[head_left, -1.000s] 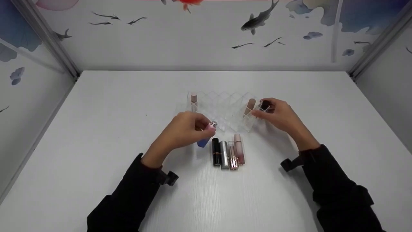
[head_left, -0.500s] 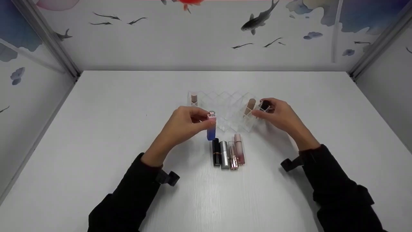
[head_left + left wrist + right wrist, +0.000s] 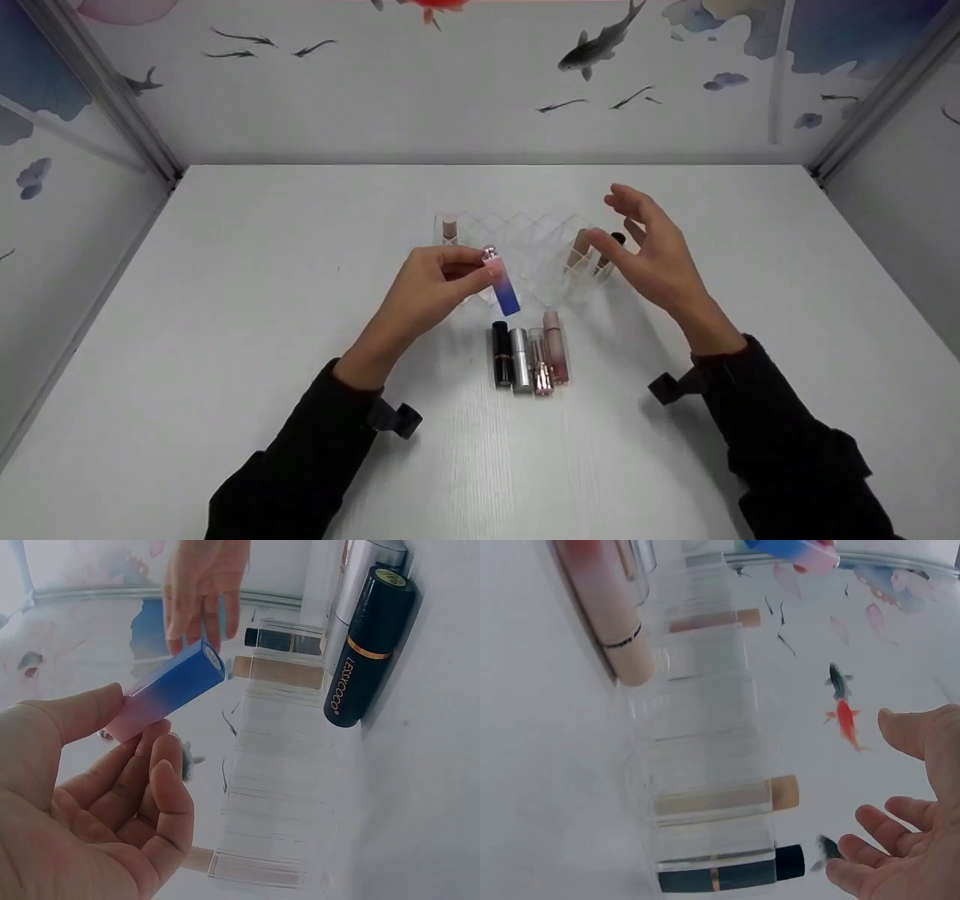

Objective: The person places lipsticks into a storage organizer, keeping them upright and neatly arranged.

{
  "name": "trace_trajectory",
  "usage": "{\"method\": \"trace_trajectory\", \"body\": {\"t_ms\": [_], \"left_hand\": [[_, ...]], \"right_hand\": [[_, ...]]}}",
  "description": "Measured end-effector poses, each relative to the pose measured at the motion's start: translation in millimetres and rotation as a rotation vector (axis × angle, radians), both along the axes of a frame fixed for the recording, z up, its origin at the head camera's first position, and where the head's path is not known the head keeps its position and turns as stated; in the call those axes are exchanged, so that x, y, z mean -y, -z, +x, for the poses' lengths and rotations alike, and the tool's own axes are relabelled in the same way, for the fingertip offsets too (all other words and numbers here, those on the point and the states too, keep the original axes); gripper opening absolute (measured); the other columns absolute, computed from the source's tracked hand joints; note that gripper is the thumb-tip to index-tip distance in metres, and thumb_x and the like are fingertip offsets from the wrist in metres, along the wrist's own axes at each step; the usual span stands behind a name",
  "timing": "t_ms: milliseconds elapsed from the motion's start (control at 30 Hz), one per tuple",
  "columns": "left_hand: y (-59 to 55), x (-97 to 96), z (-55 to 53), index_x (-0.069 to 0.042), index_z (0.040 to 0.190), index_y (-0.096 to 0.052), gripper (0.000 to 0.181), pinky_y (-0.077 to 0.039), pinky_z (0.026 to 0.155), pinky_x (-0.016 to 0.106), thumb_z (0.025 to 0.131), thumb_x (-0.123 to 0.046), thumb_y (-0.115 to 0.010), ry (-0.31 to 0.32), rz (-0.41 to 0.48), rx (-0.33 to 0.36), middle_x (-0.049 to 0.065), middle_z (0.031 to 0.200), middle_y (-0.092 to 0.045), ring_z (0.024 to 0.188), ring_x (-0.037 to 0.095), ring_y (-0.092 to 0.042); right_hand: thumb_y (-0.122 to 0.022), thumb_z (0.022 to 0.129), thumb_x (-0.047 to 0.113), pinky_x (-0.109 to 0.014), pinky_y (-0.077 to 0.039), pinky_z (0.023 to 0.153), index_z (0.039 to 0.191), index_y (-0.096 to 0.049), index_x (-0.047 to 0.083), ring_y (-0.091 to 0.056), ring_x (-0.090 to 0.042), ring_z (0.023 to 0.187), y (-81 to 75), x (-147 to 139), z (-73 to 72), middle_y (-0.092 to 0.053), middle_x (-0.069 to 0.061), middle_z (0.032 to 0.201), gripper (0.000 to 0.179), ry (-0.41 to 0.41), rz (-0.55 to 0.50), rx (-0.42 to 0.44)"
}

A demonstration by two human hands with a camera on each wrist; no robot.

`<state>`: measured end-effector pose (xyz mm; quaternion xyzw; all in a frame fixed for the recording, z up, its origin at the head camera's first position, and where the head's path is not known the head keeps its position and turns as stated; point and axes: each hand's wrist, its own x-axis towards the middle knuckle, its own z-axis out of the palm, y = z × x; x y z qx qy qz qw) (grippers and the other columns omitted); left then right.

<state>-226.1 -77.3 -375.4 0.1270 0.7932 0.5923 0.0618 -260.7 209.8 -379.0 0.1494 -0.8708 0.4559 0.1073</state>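
My left hand [image 3: 431, 289] pinches a pink-to-blue lipstick tube [image 3: 504, 286] between thumb and fingers, tilted above the table in front of the clear organizer [image 3: 525, 225]. Its silver-topped pink end lies at the fingers and the blue end points down and to the right. My right hand [image 3: 652, 247] is lifted with its fingers spread, holding nothing, beside the organizer's right end. Standing in slots there are a black-capped lipstick [image 3: 720, 875] and a tan-capped tube [image 3: 727, 799]. A pink-capped tube [image 3: 449, 230] stands in the organizer's left end.
Before the organizer, a black lipstick [image 3: 502, 354], a silver tube [image 3: 520, 360], a clear-capped rose-gold tube [image 3: 540, 364] and a pink gloss tube [image 3: 555, 346] lie side by side on the white table [image 3: 262, 315]. Printed panels [image 3: 450, 90] wall in the back and sides.
My right hand has let go of the black-capped lipstick in the organizer and risen with fingers spread. My left hand has raised the pink-to-blue tube and swung its blue end to the right.
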Motion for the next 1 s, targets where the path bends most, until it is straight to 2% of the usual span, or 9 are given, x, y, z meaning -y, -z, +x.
{"method": "trace_trajectory", "body": {"t_ms": [133,300,467,567,700,900,1000], "left_hand": [[1.0,-2.1,0.0,-0.013,0.102,-0.072,0.031,-0.054,0.079,0.037,0.083,-0.038,-0.071,0.004,0.026,-0.028,0.001,0.092,-0.071,0.084,0.018,-0.064],[1.8,-5.0,0.8,-0.017,0.103,-0.072,0.031,-0.054,0.078,0.032,0.083,-0.04,-0.07,0.0,0.042,-0.045,-0.001,0.093,-0.071,0.084,0.016,-0.065],[3.0,-7.1,1.2,-0.018,0.105,-0.071,0.03,-0.054,0.076,0.029,0.085,-0.04,-0.067,-0.011,0.05,-0.056,-0.002,0.094,-0.071,0.083,0.016,-0.065],[3.6,-8.2,1.2,-0.017,0.105,-0.071,0.031,-0.054,0.076,0.03,0.085,-0.04,-0.067,-0.014,0.063,-0.065,-0.002,0.094,-0.071,0.083,0.016,-0.066],[3.9,-9.9,2.1,-0.017,0.106,-0.071,0.031,-0.054,0.079,0.032,0.085,-0.04,-0.067,-0.014,0.071,-0.076,-0.002,0.094,-0.071,0.085,0.016,-0.066],[4.8,-12.3,2.9,-0.016,0.108,-0.071,0.032,-0.054,0.076,0.029,0.086,-0.039,-0.066,-0.008,0.074,-0.102,-0.003,0.096,-0.071,0.084,0.018,-0.066],[6.0,-13.3,2.9,-0.016,0.108,-0.071,0.033,-0.054,0.075,0.03,0.086,-0.041,-0.066,-0.003,0.081,-0.102,-0.002,0.095,-0.071,0.083,0.021,-0.066]], "right_hand": [[-0.067,0.087,0.032,-0.035,-0.045,0.101,0.139,-0.042,0.014,-0.052,-0.018,0.12,-6.2,13,12.1,-0.052,-0.003,0.134,0.061,-0.095,0.015,-0.028],[-0.067,0.088,0.03,-0.024,-0.049,0.089,0.137,-0.045,0.018,-0.057,-0.011,0.104,-6.3,27,24.9,-0.057,0.002,0.121,0.055,-0.226,0.053,0.069],[-0.067,0.088,0.028,-0.035,-0.05,0.089,0.134,-0.049,0.016,-0.06,-0.013,0.101,-2.2,41,34.8,-0.062,0.0,0.116,0.051,-0.348,0.077,0.203],[-0.066,0.088,0.031,-0.037,-0.051,0.087,0.132,-0.051,0.016,-0.061,-0.013,0.1,0.5,46,37.9,-0.064,0.0,0.114,0.049,-0.378,0.095,0.262],[-0.064,0.088,0.037,-0.032,-0.053,0.084,0.129,-0.055,0.016,-0.062,-0.011,0.097,2.4,50,39.8,-0.066,0.002,0.11,0.046,-0.399,0.112,0.306],[-0.062,0.089,0.042,-0.028,-0.054,0.082,0.121,-0.06,0.014,-0.063,-0.012,0.093,4.9,52,40.6,-0.067,0.002,0.105,0.043,-0.429,0.116,0.313],[-0.06,0.09,0.042,-0.027,-0.054,0.077,0.113,-0.064,0.015,-0.063,-0.013,0.087,6.8,52,40.0,-0.068,-0.004,0.098,0.036,-0.438,0.112,0.304]]}}
